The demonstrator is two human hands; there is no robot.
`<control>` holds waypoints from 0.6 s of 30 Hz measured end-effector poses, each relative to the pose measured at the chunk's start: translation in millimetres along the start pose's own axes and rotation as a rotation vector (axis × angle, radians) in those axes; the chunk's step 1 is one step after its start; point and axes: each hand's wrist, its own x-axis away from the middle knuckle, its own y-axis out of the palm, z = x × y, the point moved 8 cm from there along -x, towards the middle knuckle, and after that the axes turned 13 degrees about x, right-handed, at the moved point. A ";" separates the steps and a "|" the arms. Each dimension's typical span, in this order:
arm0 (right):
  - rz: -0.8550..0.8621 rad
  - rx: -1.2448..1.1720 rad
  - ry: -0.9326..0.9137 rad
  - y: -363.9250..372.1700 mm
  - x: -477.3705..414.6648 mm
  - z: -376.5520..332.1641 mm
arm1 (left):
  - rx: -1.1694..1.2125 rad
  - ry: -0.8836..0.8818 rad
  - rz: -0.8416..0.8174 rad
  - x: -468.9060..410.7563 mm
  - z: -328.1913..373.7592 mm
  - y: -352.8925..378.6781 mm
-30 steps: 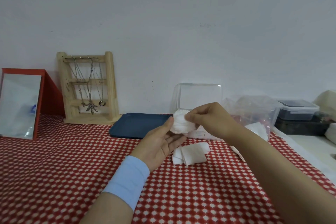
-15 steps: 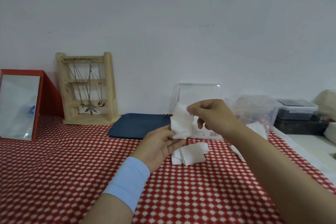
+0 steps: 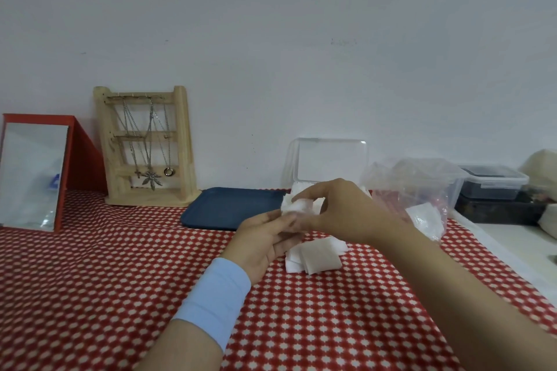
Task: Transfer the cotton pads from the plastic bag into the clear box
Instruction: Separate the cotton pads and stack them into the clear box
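Head view: both hands meet above the red-and-white checked bench [image 3: 90, 280]. The right hand [image 3: 340, 214] and left hand [image 3: 265, 241] together pinch a white square cotton pad [image 3: 298, 208], each grip closed on it, before the open clear plastic box [image 3: 328, 163]. More pads [image 3: 319, 256] lie beneath; the crumpled plastic bag [image 3: 413, 190] sits right.

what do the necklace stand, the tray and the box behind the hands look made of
Stand: pale unfinished wood, with grain and knots showing. Tray: probably plastic, matte dark blue with a smooth rolled rim. Box: clear hard plastic; the wall shows through its raised lid.
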 end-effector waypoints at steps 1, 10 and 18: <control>0.024 -0.031 0.010 -0.3 -1.4 1.8 | -0.015 0.000 0.006 0.0 -0.6 -0.8; 0.038 -0.626 0.111 -20.3 -0.3 14.1 | 0.030 0.016 0.115 -3.9 -0.4 -12.0; 0.007 -0.238 0.142 -3.9 -3.9 16.8 | 0.013 0.008 -0.037 -1.3 -2.1 5.7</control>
